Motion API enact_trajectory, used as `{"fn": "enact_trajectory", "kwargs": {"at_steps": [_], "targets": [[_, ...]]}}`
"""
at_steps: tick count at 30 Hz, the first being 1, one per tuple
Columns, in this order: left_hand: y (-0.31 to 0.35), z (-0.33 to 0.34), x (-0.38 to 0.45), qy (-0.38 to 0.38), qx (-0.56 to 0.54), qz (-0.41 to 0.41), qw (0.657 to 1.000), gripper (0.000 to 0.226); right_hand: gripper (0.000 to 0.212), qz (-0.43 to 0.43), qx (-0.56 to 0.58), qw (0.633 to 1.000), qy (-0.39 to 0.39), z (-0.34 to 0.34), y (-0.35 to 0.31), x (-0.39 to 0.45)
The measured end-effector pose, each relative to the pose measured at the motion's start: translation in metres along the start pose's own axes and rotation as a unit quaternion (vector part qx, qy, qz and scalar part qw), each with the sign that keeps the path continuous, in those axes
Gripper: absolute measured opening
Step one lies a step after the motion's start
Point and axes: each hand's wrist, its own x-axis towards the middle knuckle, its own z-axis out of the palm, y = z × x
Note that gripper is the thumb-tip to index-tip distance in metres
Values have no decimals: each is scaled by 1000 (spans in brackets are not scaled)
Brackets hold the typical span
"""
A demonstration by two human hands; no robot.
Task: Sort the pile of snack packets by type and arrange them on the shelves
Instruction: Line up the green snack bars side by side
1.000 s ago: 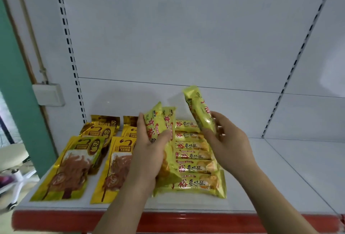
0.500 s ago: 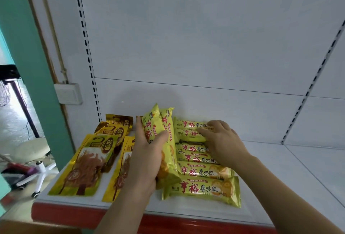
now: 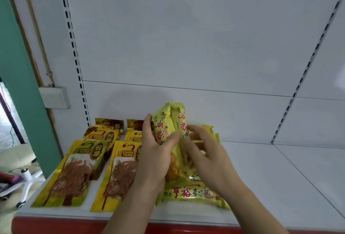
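From the head camera, my left hand grips a bundle of yellow egg-crisp packets, thumb across the front and fingers behind, holding them upright above the white shelf. My right hand reaches in from the right, its fingers curled loosely against the rightmost packet of the bundle; I cannot tell whether they actually pinch it, as the fingertips blur there. Beneath my hands a row of the same yellow packets lies flat on the shelf, the nearest one showing red lettering at the front edge. To the left lie two columns of golden dried-meat pouches, overlapping front to back, the second column just beside my left wrist. A white wall box sits on the left by the green post.
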Motion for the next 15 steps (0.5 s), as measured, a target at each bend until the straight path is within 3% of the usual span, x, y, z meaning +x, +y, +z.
{"fn": "enact_trajectory", "kwargs": {"at_steps": [5,9,15], "targets": [[-2,9,1,-11,-4,7,1000,84,49,38,10,999,11,2,5,-9],[0,16,-1,-44,5,2,999,83,55,28,-58,998,13,-12,7,-9],[20,13,6,-32,-11,3,999,78,48,-7,-121,988,92,-41,7,15]]}}
